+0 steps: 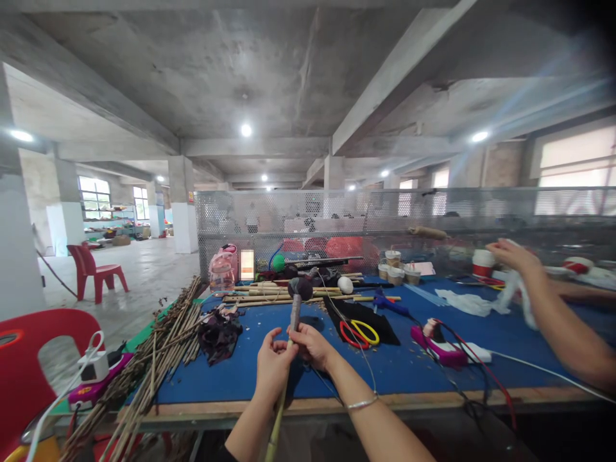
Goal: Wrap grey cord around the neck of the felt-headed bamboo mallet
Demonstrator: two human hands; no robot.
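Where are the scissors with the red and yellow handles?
In the head view, the scissors lie just right of the person's right hand, on the black cloth.

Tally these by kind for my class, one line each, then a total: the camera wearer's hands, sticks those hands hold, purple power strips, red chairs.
Wearer's hands: 2 (left hand, right hand)
Held sticks: 1 (wrapped stick)
Purple power strips: 2 (left strip, right strip)
Red chairs: 2 (near chair, far chair)
Total: 7
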